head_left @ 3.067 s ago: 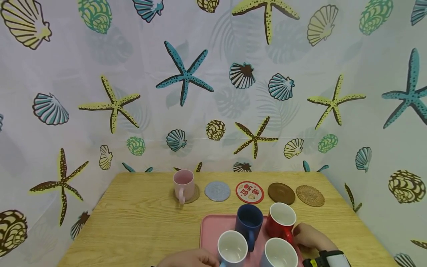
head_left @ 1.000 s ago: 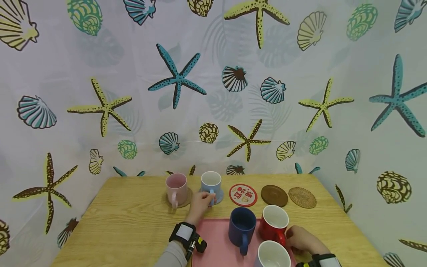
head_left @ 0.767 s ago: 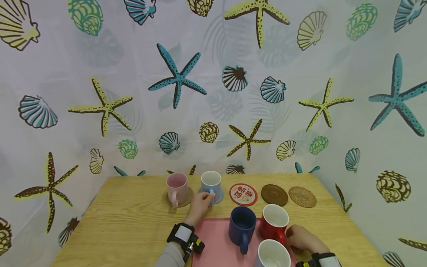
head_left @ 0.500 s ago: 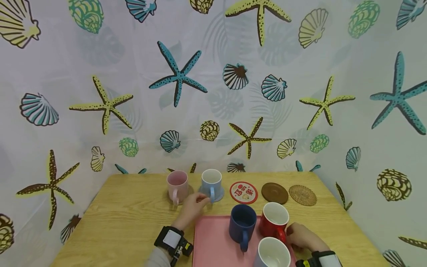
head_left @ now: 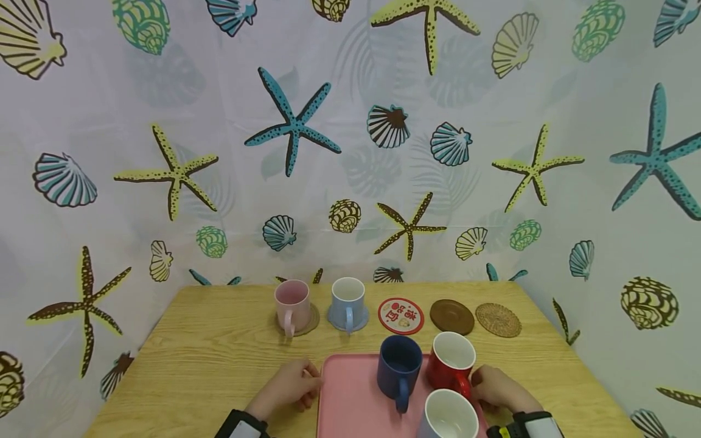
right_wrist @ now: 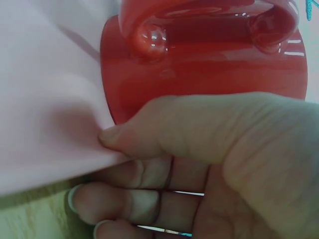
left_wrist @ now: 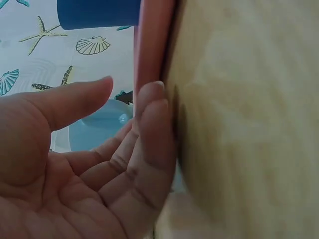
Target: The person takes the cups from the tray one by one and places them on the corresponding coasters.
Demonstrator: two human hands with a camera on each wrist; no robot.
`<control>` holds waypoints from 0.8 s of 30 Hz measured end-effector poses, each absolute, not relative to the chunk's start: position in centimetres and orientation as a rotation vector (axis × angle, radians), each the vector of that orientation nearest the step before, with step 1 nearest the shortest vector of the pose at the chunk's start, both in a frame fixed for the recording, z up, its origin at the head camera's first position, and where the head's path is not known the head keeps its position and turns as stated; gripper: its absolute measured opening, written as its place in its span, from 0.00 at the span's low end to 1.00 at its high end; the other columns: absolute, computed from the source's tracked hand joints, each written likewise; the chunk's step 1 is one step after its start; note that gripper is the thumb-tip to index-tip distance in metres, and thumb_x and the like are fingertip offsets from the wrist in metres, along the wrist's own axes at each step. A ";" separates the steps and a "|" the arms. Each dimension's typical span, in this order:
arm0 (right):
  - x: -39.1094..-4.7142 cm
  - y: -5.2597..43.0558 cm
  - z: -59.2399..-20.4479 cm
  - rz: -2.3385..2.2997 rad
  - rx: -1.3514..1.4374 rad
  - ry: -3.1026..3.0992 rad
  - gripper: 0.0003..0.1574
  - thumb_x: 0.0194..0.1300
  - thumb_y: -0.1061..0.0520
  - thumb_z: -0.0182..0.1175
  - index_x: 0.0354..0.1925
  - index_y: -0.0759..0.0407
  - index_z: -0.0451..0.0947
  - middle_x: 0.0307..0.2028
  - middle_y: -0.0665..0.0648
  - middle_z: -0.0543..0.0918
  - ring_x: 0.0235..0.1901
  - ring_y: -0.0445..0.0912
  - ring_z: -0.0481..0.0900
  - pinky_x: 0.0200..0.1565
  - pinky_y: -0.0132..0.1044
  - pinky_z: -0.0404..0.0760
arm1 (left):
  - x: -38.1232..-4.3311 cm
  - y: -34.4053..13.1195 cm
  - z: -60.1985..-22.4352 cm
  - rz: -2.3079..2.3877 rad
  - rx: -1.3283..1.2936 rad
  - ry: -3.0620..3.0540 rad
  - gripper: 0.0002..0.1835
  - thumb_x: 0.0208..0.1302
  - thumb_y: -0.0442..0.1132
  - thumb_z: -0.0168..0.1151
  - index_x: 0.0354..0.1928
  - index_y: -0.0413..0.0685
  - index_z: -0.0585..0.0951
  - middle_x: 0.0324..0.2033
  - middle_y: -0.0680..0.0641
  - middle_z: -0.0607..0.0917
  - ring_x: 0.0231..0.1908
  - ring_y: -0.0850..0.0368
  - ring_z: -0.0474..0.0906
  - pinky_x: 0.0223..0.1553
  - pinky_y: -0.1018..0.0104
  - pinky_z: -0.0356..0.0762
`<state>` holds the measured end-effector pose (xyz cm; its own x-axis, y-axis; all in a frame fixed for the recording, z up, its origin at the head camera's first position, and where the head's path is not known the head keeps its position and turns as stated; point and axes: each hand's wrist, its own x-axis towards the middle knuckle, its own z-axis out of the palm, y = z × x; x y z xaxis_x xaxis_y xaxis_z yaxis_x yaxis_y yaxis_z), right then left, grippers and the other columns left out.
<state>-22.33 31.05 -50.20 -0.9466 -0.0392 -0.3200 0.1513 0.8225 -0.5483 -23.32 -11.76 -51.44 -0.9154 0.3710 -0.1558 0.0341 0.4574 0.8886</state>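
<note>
The left hand (head_left: 292, 383) is at the left edge of the pink tray (head_left: 347, 395). In the left wrist view its fingertips are right at the tray's side, the thumb (left_wrist: 82, 102) apart from it. The right hand (head_left: 501, 389) pinches the tray's right rim, thumb on top and fingers below, beside the red mug (right_wrist: 199, 74). On the tray stand a dark blue mug (head_left: 397, 371), that red mug and a pale mug (head_left: 450, 420) nearest the front. Behind the tray, a light blue mug (head_left: 348, 298) sits on a blue-grey coaster (head_left: 364, 317).
A pink mug (head_left: 290, 304) stands on a woven coaster (head_left: 314, 316) at the back left. To the right along the back lie a red printed coaster (head_left: 401, 316), a brown coaster (head_left: 451, 316) and a wicker coaster (head_left: 498, 319). A patterned curtain (head_left: 306, 182) rises behind the wooden table (head_left: 219, 347).
The left hand carried the light blue mug from the tray to the blue-grey coaster, let go of its handle and came back to the tray's left edge. The right hand stayed at the rim.
</note>
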 end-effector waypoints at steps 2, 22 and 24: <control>-22.3 31.1 -50.2 -0.851 0.081 2.680 0.05 0.50 0.61 0.64 0.22 0.60 0.77 0.15 0.52 0.73 0.16 0.42 0.67 0.20 0.29 0.64 | -23.0 -11.9 -51.6 1.416 0.366 2.391 0.09 0.63 0.38 0.64 0.37 0.37 0.78 0.21 0.50 0.81 0.18 0.62 0.77 0.20 0.68 0.77; -21.1 34.0 -46.9 -1.096 -0.363 2.578 0.15 0.69 0.57 0.54 0.31 0.68 0.77 0.24 0.56 0.80 0.23 0.40 0.74 0.26 0.32 0.76 | -22.4 -11.6 -52.1 1.383 0.381 2.443 0.07 0.56 0.34 0.68 0.32 0.38 0.80 0.22 0.52 0.78 0.23 0.61 0.71 0.24 0.71 0.67; -21.0 34.2 -46.6 -1.224 -0.404 2.447 0.18 0.72 0.56 0.51 0.36 0.70 0.79 0.30 0.60 0.83 0.28 0.42 0.79 0.31 0.34 0.81 | -22.4 -11.5 -52.0 1.378 0.380 2.445 0.07 0.56 0.34 0.68 0.32 0.38 0.80 0.22 0.52 0.78 0.23 0.61 0.71 0.24 0.70 0.67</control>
